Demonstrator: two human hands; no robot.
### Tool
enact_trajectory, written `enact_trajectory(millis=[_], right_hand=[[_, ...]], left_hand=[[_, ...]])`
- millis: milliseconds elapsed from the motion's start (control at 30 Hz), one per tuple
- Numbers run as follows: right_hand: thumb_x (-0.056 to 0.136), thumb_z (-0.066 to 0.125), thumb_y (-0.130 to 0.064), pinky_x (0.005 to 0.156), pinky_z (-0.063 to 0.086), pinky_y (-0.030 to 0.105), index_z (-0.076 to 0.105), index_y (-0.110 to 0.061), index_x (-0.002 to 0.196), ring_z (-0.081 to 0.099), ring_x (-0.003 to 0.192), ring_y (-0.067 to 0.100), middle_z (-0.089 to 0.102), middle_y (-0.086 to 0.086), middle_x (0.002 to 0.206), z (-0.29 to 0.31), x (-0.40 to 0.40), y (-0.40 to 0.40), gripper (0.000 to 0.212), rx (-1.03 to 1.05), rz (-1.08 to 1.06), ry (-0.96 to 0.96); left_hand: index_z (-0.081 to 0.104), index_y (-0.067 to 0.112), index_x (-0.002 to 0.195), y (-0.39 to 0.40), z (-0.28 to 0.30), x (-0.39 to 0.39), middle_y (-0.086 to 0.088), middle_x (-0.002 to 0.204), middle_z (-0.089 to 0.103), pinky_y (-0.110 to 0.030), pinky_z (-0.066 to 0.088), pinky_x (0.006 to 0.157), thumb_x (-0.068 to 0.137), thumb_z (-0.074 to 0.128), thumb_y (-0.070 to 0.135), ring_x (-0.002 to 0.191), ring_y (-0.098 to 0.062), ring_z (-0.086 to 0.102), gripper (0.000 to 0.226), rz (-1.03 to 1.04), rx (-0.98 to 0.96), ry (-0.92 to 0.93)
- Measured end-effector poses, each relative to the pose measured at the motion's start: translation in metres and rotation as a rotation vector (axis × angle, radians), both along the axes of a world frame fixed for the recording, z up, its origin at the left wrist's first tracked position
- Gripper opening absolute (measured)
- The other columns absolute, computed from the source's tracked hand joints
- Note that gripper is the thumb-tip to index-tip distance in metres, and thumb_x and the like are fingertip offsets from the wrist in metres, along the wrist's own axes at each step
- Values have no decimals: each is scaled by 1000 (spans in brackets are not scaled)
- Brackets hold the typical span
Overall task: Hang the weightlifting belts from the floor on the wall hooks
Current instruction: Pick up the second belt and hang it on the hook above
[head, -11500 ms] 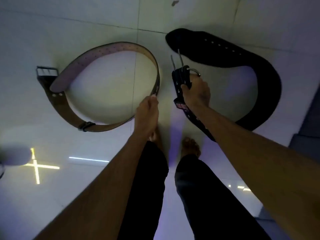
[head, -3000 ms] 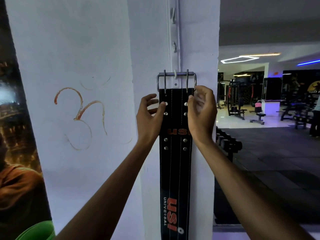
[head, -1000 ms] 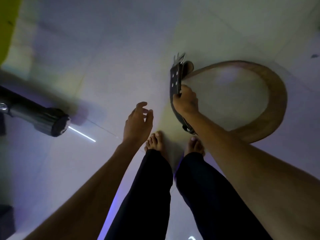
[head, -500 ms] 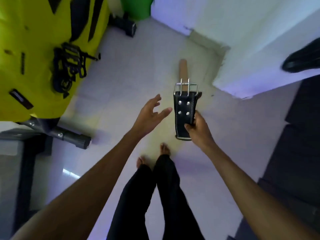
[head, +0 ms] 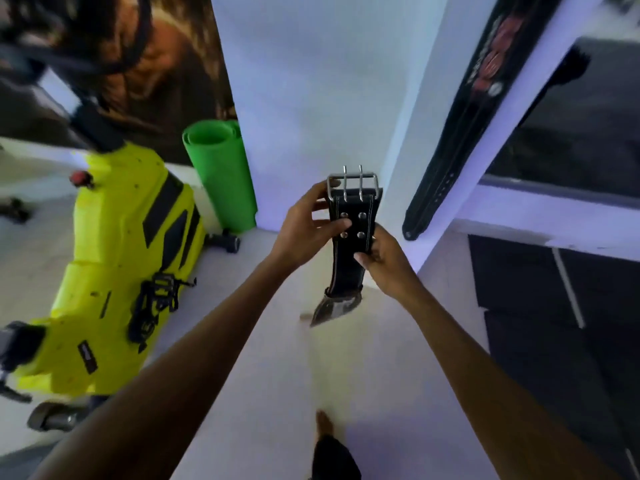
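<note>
Both hands hold a belt (head: 348, 251) upright before a white pillar (head: 346, 98). The left hand (head: 304, 230) grips its left edge near the metal buckle (head: 352, 183); the right hand (head: 384, 263) clasps it lower down. Another belt (head: 460, 133) hangs on the pillar's right face. A green mat (head: 218, 174) leans beside a yellow machine (head: 114, 271).
</note>
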State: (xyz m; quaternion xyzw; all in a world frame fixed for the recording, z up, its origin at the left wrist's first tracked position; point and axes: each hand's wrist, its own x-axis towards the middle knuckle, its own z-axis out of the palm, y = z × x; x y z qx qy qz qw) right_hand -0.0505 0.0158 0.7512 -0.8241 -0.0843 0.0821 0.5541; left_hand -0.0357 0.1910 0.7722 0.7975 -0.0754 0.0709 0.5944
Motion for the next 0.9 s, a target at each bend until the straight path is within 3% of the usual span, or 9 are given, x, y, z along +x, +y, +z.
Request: enact_trajectory(millis=[133,200,333,433,500,567,600,767,900], right_hand=[[89,56,12,86,50,28,46,-15,132,64,99,16,65,2,105,96,-16,-34,51,58,-24,-112],[89,56,11,79,53,25,50,-19,123,65,89,11,66,-3,97,145,-25,-51,46,113,-40,-183],[93,64,-18,72,55,23,64,-17,109,71,82,11,75,5,95,224,-34,-86,16,227,-108,-330],[93,65,-19,60,51,16,68,-17,94,69,70,3,74,1,83,274,-41,-113,4,283,-174,-441],[91,67,-16,62,55,24,69,-15,90,71,72,7,75,4,82,295,-44,-125,3,320,-191,-493],[88,70,-16,72,58,45,70,-7,93,73,82,25,75,16,88,314,-50,-142,11,349,-221,-559],[88,70,-15,77,58,48,70,-6,96,73,87,30,75,18,90,321,-52,-149,12,373,-220,-582],[88,69,-5,75,58,19,69,-10,106,72,83,5,74,-4,92,342,-67,-189,19,429,-152,-590],[86,72,-7,75,57,18,69,-8,110,73,89,10,75,-1,96,331,-68,-209,24,405,-111,-544]], left_hand=[[59,12,129,-40,91,-3,0,116,67,-23,57,87,85,73,-1,102,-11,66,47,-43,-43,-183],[61,12,123,-57,132,-9,-3,113,68,-31,61,84,84,69,-6,106,-22,66,43,-43,-71,-258],[63,15,117,-90,195,-18,-14,114,71,-50,64,82,86,68,-5,108,-31,69,37,-36,-128,-348],[66,15,114,-120,239,-28,-19,115,72,-56,63,83,85,71,-1,108,-40,70,34,-34,-213,-402],[67,12,116,-139,267,-33,-19,112,74,-53,63,82,85,71,-2,106,-39,71,33,-16,-258,-436],[67,10,116,-163,297,-41,-17,110,75,-49,64,80,86,70,-2,106,-32,72,32,-4,-298,-476],[68,11,115,-174,311,-44,-14,109,75,-47,65,80,86,70,-2,106,-29,72,31,-4,-305,-498],[68,16,111,-218,375,-54,-11,106,75,-47,64,83,83,71,2,105,-29,72,32,-4,-366,-599],[68,21,108,-237,409,-61,-18,109,74,-51,64,78,80,72,6,104,-38,72,31,8,-422,-634]])
